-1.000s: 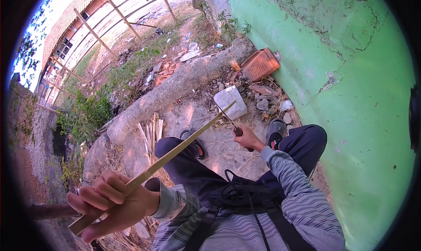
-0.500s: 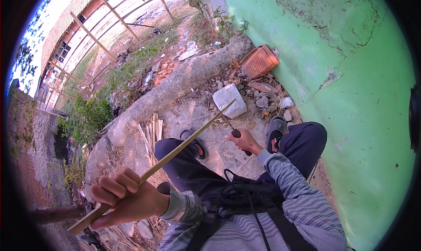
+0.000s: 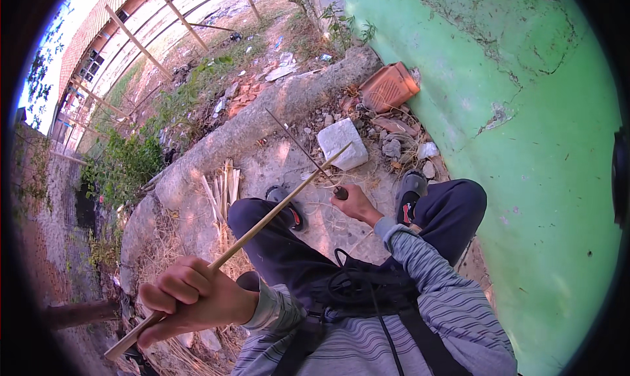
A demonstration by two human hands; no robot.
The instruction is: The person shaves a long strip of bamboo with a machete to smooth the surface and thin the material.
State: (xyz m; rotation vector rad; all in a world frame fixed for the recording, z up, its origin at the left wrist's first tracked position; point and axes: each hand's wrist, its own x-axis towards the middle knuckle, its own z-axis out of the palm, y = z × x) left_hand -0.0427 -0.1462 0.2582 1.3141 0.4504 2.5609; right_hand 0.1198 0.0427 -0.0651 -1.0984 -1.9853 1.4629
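Observation:
My left hand (image 3: 200, 298) is wrapped round the lower part of a long, thin bamboo strip (image 3: 261, 224). From there the strip slants up and to the right across my left knee, its pointed tip in front of a whitish block (image 3: 342, 146). In my right hand (image 3: 357, 204) is a knife by its dark handle (image 3: 340, 193). Its narrow dark blade (image 3: 296, 141) points away to the far left and crosses the strip near the tip. Whether the blade touches the strip I cannot tell.
Split bamboo pieces (image 3: 224, 191) lie beyond my left knee. Behind the block are rubble (image 3: 392, 147) and an orange plastic container (image 3: 390, 88) against a green wall (image 3: 545, 199). A low concrete kerb (image 3: 243, 134) curves across, with shrubs (image 3: 134, 159) at the left.
The knife blade has swung out to the far left, showing much more of its length. My right hand has shifted slightly left, and the strip appears rolled a little in my left hand.

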